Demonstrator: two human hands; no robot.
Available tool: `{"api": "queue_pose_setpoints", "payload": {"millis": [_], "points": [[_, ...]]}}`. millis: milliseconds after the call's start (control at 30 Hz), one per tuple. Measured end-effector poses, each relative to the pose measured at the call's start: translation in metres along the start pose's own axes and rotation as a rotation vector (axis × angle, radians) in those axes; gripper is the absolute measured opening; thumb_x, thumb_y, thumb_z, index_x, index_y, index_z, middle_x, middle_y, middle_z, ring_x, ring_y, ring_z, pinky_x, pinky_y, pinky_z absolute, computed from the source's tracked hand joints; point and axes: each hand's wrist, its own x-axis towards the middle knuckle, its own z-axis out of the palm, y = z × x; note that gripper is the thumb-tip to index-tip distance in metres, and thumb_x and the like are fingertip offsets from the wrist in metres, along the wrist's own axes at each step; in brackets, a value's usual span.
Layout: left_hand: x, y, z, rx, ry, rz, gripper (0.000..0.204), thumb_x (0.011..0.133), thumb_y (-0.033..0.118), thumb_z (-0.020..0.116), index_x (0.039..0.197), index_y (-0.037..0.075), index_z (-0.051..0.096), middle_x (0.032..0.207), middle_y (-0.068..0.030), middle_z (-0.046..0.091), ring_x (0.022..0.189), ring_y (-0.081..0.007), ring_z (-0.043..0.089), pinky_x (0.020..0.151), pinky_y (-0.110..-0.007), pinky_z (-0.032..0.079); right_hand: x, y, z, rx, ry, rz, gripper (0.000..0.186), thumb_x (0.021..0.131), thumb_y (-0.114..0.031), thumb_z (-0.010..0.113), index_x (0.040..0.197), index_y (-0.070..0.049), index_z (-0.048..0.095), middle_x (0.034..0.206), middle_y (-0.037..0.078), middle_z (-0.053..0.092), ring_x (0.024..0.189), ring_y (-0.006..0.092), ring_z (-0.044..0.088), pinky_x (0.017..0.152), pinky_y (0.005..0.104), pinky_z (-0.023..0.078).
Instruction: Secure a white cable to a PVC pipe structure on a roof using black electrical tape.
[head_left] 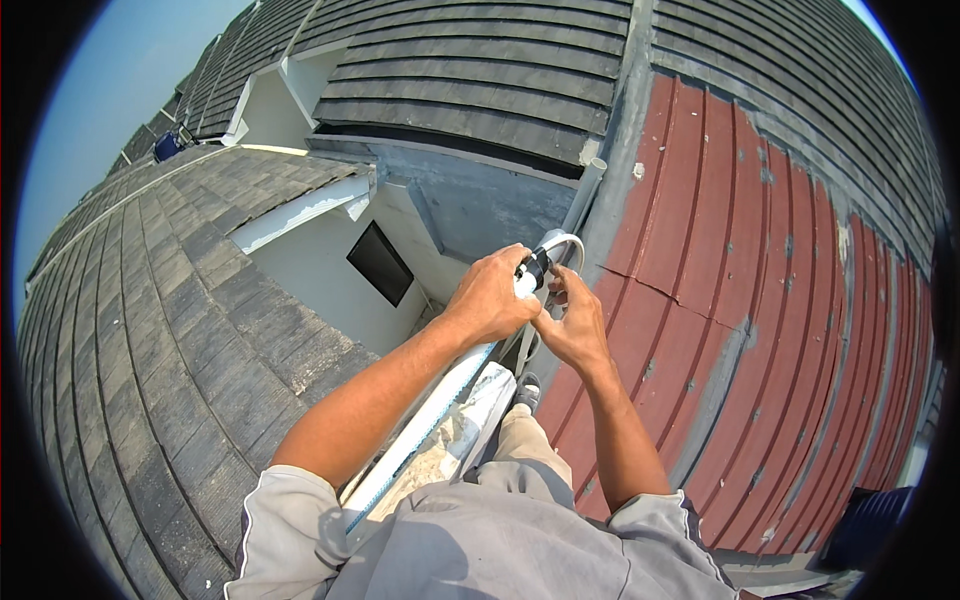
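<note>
I am up on a roof, looking down over my grey shirt. My left hand [490, 298] is wrapped around the top of a long white tube [420, 440] that runs down along my left forearm. At the tube's upper end is a black fitting [537, 266] with a white hose [572, 243] looping out of it. My right hand [575, 325] touches the tube just below that fitting, fingers pinched on it. My grey trouser leg and shoe [526, 392] show beneath the hands.
A red ribbed metal roof [760, 300], cracked and patched with grey, slopes on the right. Dark grey tiled roofs [150, 330] lie on the left and at the back. Between them drops a gap with a white wall and a dark window [380, 263]. A grey gutter [620, 150] runs up the red roof's edge.
</note>
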Motion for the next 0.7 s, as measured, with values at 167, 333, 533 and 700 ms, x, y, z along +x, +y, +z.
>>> {"api": "queue_pose_setpoints", "payload": {"millis": [167, 333, 533, 700], "points": [[0.003, 0.009, -0.001, -0.079, -0.070, -0.060, 0.050, 0.075, 0.012, 0.069, 0.124, 0.000, 0.067, 0.088, -0.0161, 0.072, 0.080, -0.0273, 0.070, 0.077, -0.041, 0.053, -0.023, 0.044, 0.031, 0.418, 0.098, 0.196, 0.030, 0.088, -0.002, 0.072, 0.117, 0.000, 0.071, 0.096, 0.010, 0.071, 0.081, 0.0139, 0.067, 0.073, 0.0292, 0.054], [-0.006, 0.009, -0.007, -0.095, -0.126, -0.096, 0.046, 0.079, 0.022, 0.080, 0.117, -0.003, 0.072, 0.088, -0.0152, 0.073, 0.079, -0.0204, 0.069, 0.074, -0.039, 0.053, -0.039, 0.014, -0.047, 0.069, 0.119, -0.209, 0.023, 0.087, 0.001, 0.068, 0.110, 0.000, 0.069, 0.092, 0.013, 0.071, 0.075, 0.0235, 0.071, 0.072, 0.0351, 0.058], [-0.029, 0.045, -0.010, 0.009, -0.249, -0.373, 0.053, 0.086, 0.043, 0.083, 0.102, -0.007, 0.075, 0.092, -0.0259, 0.075, 0.087, -0.0373, 0.075, 0.082, -0.045, 0.057, 0.044, -0.075, -0.071, -0.200, -0.039, -0.526, 0.033, 0.086, -0.003, 0.077, 0.117, -0.002, 0.067, 0.089, 0.017, 0.074, 0.071, 0.0279, 0.073, 0.065, 0.0364, 0.058], [-0.039, 0.037, -0.016, 0.273, -0.231, -0.299, 0.052, 0.084, 0.036, 0.083, 0.104, -0.010, 0.071, 0.084, -0.0265, 0.074, 0.084, -0.0388, 0.075, 0.081, -0.047, 0.058, 0.124, -0.096, -0.009, -0.460, -0.513, -0.460, 0.032, 0.086, -0.015, 0.081, 0.113, -0.002, 0.072, 0.085, 0.018, 0.076, 0.079, 0.0321, 0.074, 0.074, 0.0444, 0.056]]}}
